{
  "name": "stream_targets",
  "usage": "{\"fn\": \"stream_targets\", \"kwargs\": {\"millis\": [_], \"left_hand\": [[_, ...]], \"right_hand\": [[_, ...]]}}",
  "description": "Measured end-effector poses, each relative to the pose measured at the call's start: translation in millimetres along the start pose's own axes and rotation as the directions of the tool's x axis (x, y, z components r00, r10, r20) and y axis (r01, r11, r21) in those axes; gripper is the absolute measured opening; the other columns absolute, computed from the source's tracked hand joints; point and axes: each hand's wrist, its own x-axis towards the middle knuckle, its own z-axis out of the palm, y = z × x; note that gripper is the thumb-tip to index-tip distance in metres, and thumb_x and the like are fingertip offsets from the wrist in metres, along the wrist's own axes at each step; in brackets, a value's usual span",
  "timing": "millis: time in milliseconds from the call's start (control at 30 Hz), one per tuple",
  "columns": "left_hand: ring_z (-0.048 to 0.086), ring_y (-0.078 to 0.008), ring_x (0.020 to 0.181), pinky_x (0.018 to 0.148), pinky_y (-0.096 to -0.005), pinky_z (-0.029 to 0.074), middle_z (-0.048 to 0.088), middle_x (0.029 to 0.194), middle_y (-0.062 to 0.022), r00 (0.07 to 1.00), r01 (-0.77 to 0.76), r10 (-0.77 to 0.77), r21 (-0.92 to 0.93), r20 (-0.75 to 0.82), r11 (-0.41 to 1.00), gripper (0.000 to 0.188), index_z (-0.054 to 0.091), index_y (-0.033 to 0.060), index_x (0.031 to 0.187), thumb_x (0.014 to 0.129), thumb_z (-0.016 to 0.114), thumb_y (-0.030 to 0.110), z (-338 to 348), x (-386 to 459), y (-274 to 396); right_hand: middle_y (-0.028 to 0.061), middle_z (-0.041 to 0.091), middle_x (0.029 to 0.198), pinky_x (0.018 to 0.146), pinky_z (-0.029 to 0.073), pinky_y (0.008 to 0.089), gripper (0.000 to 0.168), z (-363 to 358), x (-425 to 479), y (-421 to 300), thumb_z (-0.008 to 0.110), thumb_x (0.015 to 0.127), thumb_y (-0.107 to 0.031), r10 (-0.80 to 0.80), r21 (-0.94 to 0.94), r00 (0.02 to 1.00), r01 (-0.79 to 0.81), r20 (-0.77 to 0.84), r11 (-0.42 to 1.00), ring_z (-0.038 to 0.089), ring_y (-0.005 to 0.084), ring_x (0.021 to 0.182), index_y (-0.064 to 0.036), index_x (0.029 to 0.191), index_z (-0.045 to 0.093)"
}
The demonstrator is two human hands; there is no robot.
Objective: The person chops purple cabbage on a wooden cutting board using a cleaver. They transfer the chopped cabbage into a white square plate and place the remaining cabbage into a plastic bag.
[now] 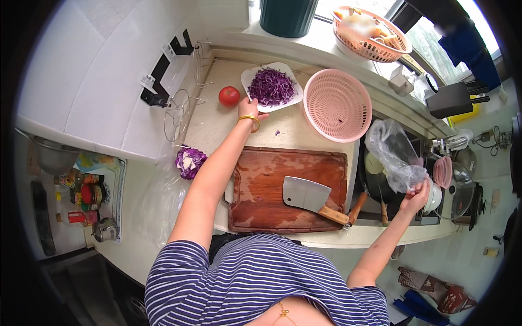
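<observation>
My left hand (pixel 249 109) grips the near left edge of a white plate (pixel 299 93) that bears shredded purple cabbage (pixel 272 86). A tomato (pixel 229 96) sits just left of it. Over the sink, my right hand (pixel 416 197) holds a clear plastic bag (pixel 393 153) by its lower end. Between my arms lies a wet wooden cutting board (pixel 261 183), with a cleaver (pixel 306 193) flat on its right part, its wooden handle pointing to the lower right. A cut purple cabbage (pixel 191 163) rests beside my left forearm.
A pink plastic colander (pixel 337 105) stands between plate and sink (pixel 408 212). Wooden-handled tools lie by the sink's near left edge. On the windowsill are a pink basket (pixel 369 48), a dark green container (pixel 287 16) and a knife block (pixel 450 100). A wire rack (pixel 177 118) stands at the left wall.
</observation>
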Motion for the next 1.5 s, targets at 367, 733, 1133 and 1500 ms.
{"fn": "stream_targets", "kwargs": {"millis": [367,733,1133,1500], "left_hand": [[0.066,-0.0229,0.072,0.060,-0.0353,0.055,0.067,0.082,-0.0106,0.977,-0.206,0.184,0.721,0.110,0.662,0.036,0.053,0.0025,0.105,0.089,0.059,0.034,-18,-24,-10],[0.064,-0.0274,0.073,0.069,-0.0366,0.052,0.066,0.081,-0.0115,0.640,-0.744,0.419,0.655,0.644,0.130,0.007,0.065,0.0067,0.081,0.076,0.061,0.009,-1,-25,-42],[0.064,-0.0263,0.079,0.071,-0.0367,0.052,0.067,0.084,-0.0128,0.645,-0.748,0.210,0.663,0.735,-0.026,0.016,0.065,0.0062,0.086,0.074,0.068,0.017,12,-41,2],[0.061,-0.0229,0.069,0.063,-0.0305,0.051,0.062,0.077,-0.0106,0.364,-0.926,0.690,0.321,0.625,0.198,0.013,0.062,0.0038,0.085,0.073,0.063,0.000,60,-66,36]], "right_hand": [[-0.0057,0.035,0.061,0.040,0.023,0.0180,0.019,4,-8,-23,0.046,0.096,-0.016,-0.057,-0.080,0.988,0.069,0.146,0.994,0.029,0.0024,0.050,-0.006,0.106,0.058],[-0.0051,0.040,0.061,0.040,0.027,0.0165,0.020,-14,-32,-15,0.048,0.096,-0.014,-0.037,-0.097,0.989,0.052,0.146,0.994,0.032,0.0015,0.048,-0.005,0.110,0.059],[-0.0056,0.037,0.062,0.044,0.028,0.0186,0.022,-74,-68,-22,0.046,0.095,-0.015,-0.015,-0.031,1.000,0.015,0.008,0.999,0.030,0.0022,0.050,-0.005,0.112,0.057],[-0.0050,0.038,0.061,0.044,0.030,0.0184,0.019,-68,-64,-17,0.046,0.095,-0.013,-0.027,-0.016,1.000,0.027,0.016,1.000,0.031,0.0024,0.050,-0.005,0.109,0.058]]}}
